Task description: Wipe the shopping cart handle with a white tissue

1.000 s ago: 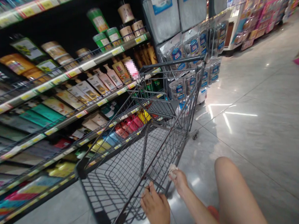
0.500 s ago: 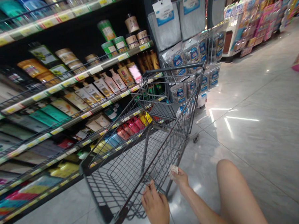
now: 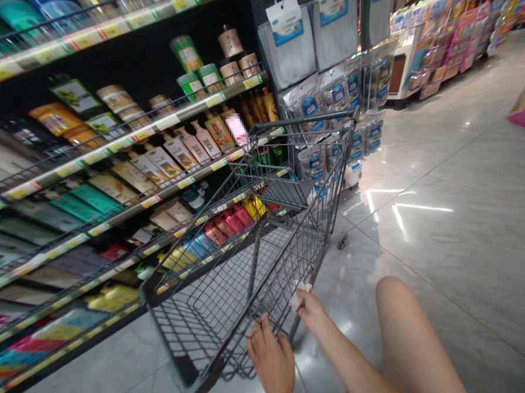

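Observation:
A grey wire shopping cart (image 3: 186, 372) stands tilted across the view in front of me, its basket holding nothing that I can see. Against its near side wires rests my left hand (image 3: 272, 355), back of the hand up and fingers curled onto the wire. Just to the right, my right hand (image 3: 311, 311) pinches a crumpled white tissue (image 3: 299, 296) close to the lower side wires. Part of the tissue is hidden by the fingers.
Shelves (image 3: 180, 183) of bottles and jars line the left. Packaged goods (image 3: 308, 109) hang behind the cart handle (image 3: 302, 121). My bent knee (image 3: 397, 298) rises at the right above the shiny tiled floor (image 3: 467, 238). More stocked displays (image 3: 443, 46) stand farther back.
My right hand has moved slightly left with the tissue, closer to the cart's side wires. My left hand stays at nearly the same place on the cart.

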Tool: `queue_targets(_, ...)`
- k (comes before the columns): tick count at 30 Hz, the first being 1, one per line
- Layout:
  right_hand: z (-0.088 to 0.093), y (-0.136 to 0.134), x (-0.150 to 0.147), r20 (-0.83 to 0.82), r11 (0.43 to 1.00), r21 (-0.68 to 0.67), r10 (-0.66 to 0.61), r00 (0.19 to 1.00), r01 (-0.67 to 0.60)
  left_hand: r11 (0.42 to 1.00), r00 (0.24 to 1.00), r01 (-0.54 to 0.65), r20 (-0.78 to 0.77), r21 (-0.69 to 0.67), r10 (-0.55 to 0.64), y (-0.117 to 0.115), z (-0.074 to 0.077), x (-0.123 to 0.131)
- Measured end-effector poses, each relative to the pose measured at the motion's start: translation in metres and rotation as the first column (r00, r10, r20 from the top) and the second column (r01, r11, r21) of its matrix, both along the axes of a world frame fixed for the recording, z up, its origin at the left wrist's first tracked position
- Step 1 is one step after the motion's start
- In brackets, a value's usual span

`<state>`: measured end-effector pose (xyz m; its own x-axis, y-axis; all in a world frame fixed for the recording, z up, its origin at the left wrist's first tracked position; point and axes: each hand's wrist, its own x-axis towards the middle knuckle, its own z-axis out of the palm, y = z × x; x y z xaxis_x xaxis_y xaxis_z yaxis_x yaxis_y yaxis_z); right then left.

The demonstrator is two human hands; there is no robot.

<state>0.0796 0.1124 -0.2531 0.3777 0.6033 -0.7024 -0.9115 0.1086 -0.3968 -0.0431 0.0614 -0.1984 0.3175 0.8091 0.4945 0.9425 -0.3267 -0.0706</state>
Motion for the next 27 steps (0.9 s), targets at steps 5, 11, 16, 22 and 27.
queue_targets(5,0.022,-0.002,0.003,0.024,0.995,0.098,-0.006,1.0,0.004,0.999,0.999,0.034,-0.027,-0.007,-0.034,0.0,-0.006,-0.012)
queue_targets(11,0.041,0.004,0.007,0.065,0.992,0.124,-0.001,0.998,-0.007,0.999,0.999,0.039,-0.005,0.01,-0.039,-0.003,-0.008,-0.023)
queue_targets(16,0.03,-0.003,0.004,0.031,0.996,0.07,0.055,0.998,-0.057,1.0,1.0,0.001,0.031,0.017,-0.002,-0.008,-0.006,-0.03)
queue_targets(22,0.016,-0.01,-0.005,-0.035,0.993,0.033,0.116,0.993,-0.115,0.999,0.999,-0.018,0.045,0.037,0.016,-0.013,-0.011,-0.046)
queue_targets(27,0.011,-0.018,-0.012,-0.076,0.988,0.053,0.149,0.986,-0.145,0.999,0.997,-0.047,0.062,0.019,0.045,-0.022,-0.016,-0.06)
